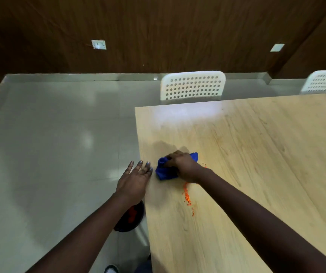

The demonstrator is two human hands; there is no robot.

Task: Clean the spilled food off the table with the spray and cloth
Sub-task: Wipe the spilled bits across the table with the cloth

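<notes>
Colours and patterns recorded at the table.
Table (256, 154): pale blond wood-grain with darker streaks. Cloth (163, 170): solid bright blue. Spilled food (187, 197): vivid orange crumbs in a thin line. Round dish (130, 218) below the table edge: black, holding an orange-red patch. Chairs (192, 85): white backs with a regular grid of round holes. Floor (50, 144): pale grey-green glossy tiles. Wall (158, 32): dark brown wood grain, bearing white plates (98, 44).

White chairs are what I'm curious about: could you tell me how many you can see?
2: one chair at the table's far edge, another at far right, cropped.
</notes>
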